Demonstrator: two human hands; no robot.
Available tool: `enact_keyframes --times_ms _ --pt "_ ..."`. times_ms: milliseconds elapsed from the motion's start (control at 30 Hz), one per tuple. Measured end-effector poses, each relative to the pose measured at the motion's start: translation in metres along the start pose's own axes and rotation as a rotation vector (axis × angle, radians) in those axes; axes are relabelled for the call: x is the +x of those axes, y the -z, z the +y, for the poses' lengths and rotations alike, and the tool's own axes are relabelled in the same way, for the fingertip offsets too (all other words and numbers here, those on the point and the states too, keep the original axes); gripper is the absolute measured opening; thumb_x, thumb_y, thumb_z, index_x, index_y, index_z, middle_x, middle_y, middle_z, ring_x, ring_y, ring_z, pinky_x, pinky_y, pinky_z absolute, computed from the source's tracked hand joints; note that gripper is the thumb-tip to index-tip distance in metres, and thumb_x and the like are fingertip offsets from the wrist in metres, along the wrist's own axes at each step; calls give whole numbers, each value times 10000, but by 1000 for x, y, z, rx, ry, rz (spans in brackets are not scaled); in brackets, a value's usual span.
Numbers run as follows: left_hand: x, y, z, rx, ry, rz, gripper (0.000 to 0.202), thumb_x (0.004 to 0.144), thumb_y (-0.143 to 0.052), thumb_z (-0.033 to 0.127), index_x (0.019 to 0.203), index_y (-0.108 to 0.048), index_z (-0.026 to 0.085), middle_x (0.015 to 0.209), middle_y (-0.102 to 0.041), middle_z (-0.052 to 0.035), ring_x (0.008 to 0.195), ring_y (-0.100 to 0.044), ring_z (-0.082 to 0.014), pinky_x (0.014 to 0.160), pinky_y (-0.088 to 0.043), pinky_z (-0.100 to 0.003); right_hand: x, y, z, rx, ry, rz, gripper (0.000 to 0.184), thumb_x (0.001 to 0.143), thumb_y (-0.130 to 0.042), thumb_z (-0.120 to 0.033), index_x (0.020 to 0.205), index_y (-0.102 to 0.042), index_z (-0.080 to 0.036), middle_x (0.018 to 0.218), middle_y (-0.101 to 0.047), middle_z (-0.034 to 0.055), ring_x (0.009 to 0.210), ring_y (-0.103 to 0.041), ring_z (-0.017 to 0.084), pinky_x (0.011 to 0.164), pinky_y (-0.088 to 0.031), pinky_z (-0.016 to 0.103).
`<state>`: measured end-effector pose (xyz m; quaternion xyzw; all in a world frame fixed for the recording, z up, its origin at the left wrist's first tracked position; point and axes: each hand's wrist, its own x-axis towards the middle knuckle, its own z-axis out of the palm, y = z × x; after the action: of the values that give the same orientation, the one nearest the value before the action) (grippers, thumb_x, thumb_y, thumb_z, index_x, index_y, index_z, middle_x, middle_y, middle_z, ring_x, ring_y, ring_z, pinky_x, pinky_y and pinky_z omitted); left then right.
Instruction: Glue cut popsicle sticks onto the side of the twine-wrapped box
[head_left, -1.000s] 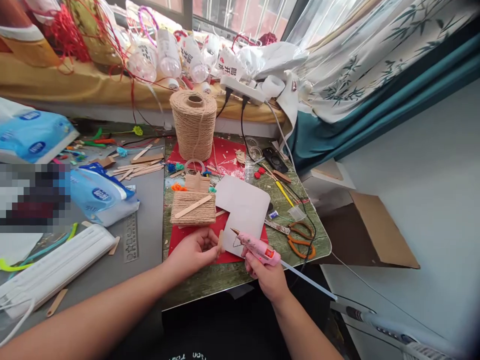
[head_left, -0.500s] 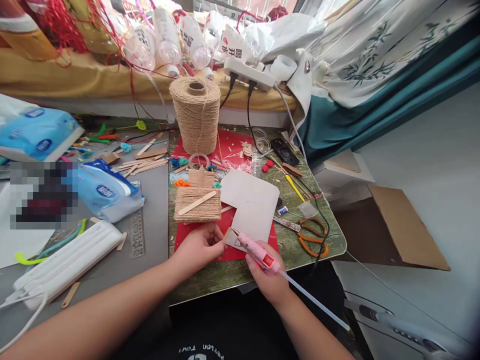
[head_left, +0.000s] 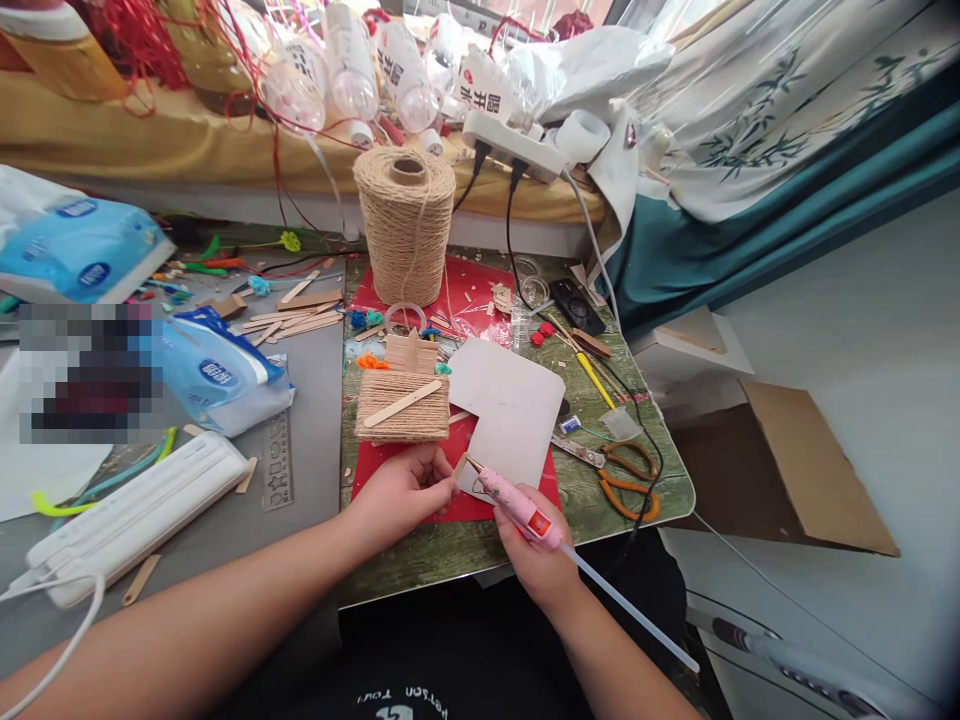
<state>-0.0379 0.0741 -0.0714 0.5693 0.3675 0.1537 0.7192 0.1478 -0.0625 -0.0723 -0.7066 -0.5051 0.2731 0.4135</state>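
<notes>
The pink glue gun (head_left: 517,503), tilted, points its nozzle at a small wooden stick (head_left: 459,467) above the red mat (head_left: 469,508).

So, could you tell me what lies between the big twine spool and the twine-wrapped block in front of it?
In the head view, a clear tape ring and a small wooden-stick piece lie there.

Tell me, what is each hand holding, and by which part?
The right hand grips a pink glue gun by its handle. The left hand pinches a small wooden stick by its lower end; most is hidden.
</notes>
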Motion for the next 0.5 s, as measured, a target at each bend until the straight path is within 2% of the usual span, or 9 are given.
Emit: enact_keyframes --times_ms 367,500 --pt "2 6 6 -116 18 -98 229 865 -741 372 891 -613 184 828 -697 0 734 -671 -140 714 -550 -296 0 1 -3 18 20 43 294 955 -672 -371 1179 -766 -206 943 -788 100 897 -762 277 771 -634 357" --pt "4 10 12 -153 60 -131 256 834 -787 381 877 -636 178 785 -709 0 702 -671 -135 697 -546 -287 -1 1 0 49 12 38 315 971 -657 -361 1230 -748 -206 1044 -789 113 975 -761 287 796 -638 368"
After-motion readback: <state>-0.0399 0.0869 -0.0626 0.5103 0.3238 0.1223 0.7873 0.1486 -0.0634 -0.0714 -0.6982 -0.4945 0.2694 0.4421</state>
